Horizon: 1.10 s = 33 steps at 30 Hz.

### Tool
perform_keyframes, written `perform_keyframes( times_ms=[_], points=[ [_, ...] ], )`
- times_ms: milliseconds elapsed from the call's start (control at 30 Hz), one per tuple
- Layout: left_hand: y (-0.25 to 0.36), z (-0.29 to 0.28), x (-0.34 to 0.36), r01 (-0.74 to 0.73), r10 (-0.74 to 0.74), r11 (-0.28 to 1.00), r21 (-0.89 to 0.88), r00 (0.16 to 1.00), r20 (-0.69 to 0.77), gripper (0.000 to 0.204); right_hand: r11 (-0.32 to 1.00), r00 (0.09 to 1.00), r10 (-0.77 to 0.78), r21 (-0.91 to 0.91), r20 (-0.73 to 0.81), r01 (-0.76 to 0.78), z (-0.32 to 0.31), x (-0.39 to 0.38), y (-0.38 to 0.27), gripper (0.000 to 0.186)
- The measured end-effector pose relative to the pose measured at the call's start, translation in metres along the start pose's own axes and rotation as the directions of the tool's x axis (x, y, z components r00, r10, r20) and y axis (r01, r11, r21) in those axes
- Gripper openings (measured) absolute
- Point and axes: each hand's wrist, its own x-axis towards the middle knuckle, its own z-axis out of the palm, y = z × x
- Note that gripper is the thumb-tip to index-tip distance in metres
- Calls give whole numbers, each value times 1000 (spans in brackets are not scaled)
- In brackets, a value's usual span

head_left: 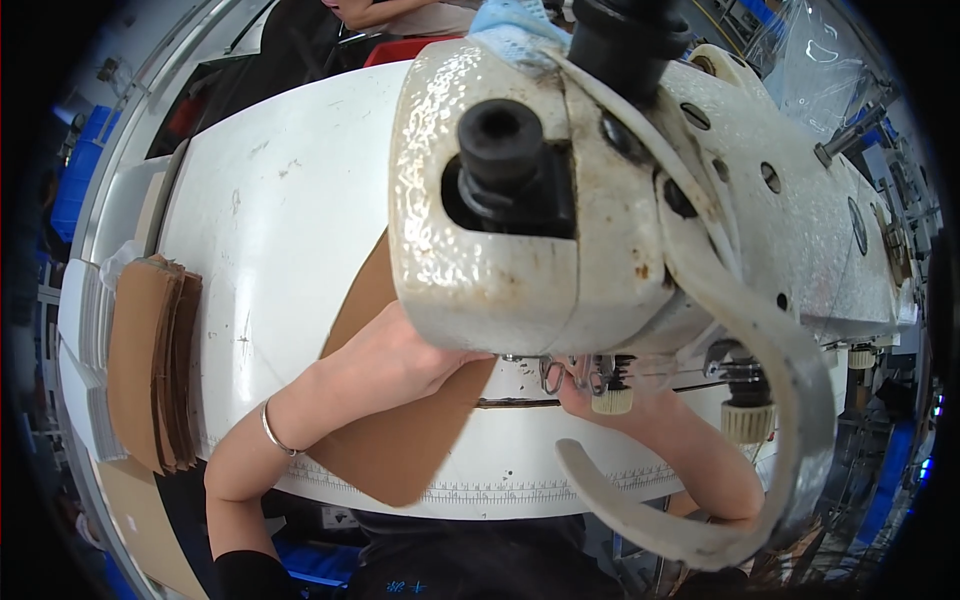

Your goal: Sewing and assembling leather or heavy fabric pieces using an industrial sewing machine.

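A brown flat panel with a rounded corner (395, 450) lies on the white table under the head of a white sewing machine (480, 280). My left hand (415, 345) rests palm down on this panel, a silver bangle on its wrist. Its thumb side points right, toward the needle area; the other fingers are hidden by the machine head. My right hand (590, 402) is at the right of the needle area, low over the table. Metal guides and a cream knob (612, 401) cover most of its fingers, so what it touches cannot be made out.
A curved grey lever (640, 525) hangs in front of my right forearm. A stack of brown panels (150, 365) stands at the left, beside white sheets (85, 370). A printed ruler (510, 492) runs along the table's near edge. Another person's arm (375, 12) shows at the far side.
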Motion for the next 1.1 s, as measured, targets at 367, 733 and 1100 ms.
perform_keyframes(
  times_ms=[367,733,1100],
  points=[
    [38,9,-44,-122,136,990,-75,963,230,39,981,988,-148,118,-46,152,-6,7,3,11],
    [41,13,-51,-127,133,991,-45,978,163,41,879,995,15,475,-95,32,-27,6,-7,37],
    [11,-5,-16,-55,72,990,-129,989,129,49,941,906,-328,13,267,337,-12,3,6,32]
  ],
)
